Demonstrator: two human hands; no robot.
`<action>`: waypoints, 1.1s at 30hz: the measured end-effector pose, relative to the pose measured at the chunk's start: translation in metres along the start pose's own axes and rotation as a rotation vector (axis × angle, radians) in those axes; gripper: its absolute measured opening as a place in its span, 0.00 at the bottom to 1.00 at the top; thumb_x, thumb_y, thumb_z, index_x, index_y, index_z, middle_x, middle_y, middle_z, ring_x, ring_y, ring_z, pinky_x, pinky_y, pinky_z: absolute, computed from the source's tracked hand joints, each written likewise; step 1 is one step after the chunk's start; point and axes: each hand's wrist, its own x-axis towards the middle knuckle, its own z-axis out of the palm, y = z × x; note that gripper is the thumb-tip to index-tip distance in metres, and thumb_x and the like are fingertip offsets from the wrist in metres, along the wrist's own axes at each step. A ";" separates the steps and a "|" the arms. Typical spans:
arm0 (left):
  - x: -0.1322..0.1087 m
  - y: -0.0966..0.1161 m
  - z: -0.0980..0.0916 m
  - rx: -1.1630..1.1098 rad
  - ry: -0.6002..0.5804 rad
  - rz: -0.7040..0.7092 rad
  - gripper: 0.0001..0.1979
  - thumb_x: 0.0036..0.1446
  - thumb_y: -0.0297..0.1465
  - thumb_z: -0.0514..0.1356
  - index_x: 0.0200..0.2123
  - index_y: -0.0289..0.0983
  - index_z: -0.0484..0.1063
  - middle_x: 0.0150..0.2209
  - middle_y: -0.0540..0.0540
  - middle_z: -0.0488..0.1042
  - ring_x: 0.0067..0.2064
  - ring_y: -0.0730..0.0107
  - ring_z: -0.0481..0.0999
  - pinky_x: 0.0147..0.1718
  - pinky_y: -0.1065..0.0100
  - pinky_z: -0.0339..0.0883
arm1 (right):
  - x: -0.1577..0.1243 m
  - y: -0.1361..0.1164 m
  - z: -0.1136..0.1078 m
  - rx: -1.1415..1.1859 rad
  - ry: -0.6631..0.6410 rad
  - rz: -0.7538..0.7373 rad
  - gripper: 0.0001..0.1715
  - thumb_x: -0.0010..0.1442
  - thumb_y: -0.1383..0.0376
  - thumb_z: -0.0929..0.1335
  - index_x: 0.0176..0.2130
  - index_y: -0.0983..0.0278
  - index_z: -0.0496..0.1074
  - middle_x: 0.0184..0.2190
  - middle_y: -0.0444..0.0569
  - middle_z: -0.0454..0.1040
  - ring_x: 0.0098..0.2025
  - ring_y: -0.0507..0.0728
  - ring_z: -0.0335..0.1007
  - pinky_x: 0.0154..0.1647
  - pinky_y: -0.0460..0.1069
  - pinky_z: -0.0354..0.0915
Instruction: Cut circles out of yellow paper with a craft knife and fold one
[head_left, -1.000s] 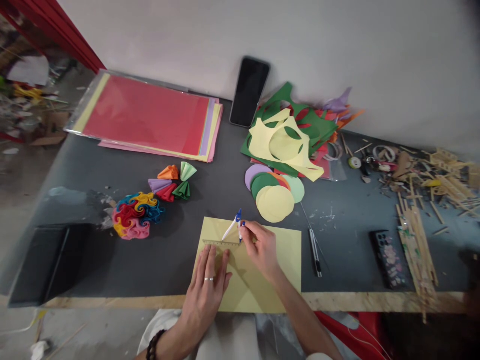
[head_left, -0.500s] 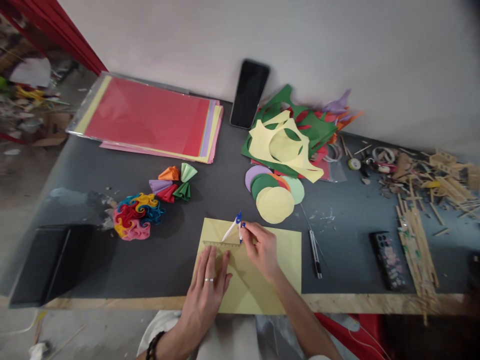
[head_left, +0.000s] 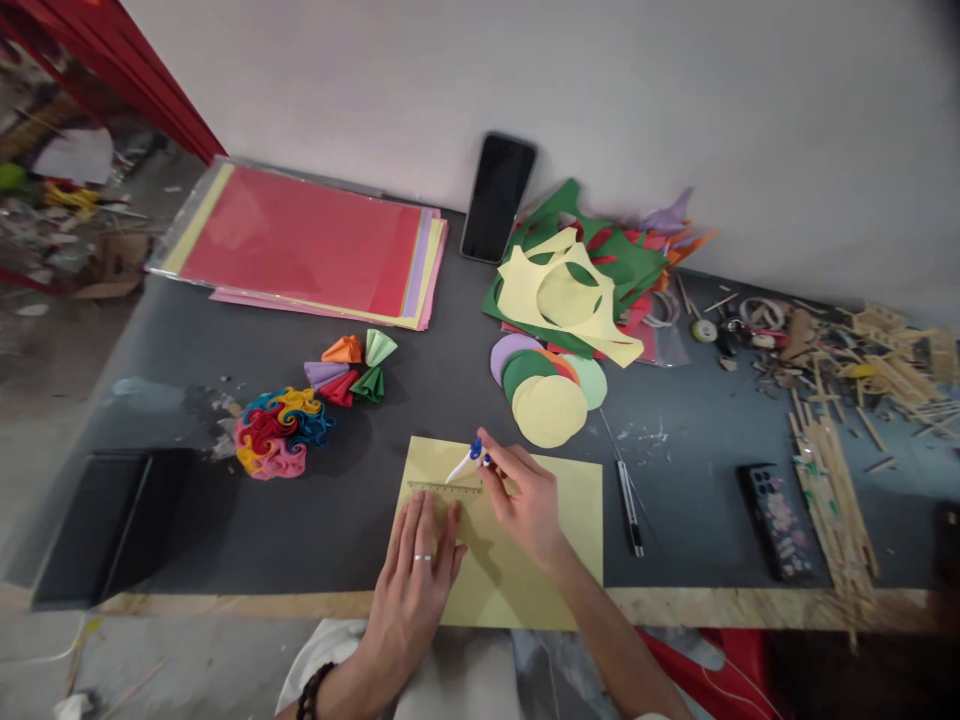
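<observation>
The right hand's (head_left: 529, 505) fingers pinch the drawing compass (head_left: 464, 460) at their ten o'clock; the left hand's (head_left: 414, 585) fingers, slightly spread, meet the ruler (head_left: 448, 488) at twelve o'clock, over yellow paper (head_left: 525, 590).

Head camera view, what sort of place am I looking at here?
Probably a paper-craft workspace: a stack of coloured paper and cut paper circles lie on the dark table, and the right hand holds a drawing compass.

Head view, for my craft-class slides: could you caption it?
Left hand at a ruler, right hand holding a compass over yellow paper, paper circles beyond.
</observation>
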 end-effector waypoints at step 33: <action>-0.002 0.002 0.003 -0.009 0.055 0.038 0.29 0.64 0.25 0.63 0.67 0.31 0.67 0.73 0.25 0.61 0.73 0.40 0.62 0.66 0.46 0.73 | 0.019 -0.051 -0.008 -0.103 0.010 -0.528 0.13 0.65 0.71 0.72 0.49 0.58 0.79 0.39 0.44 0.87 0.36 0.50 0.82 0.41 0.45 0.78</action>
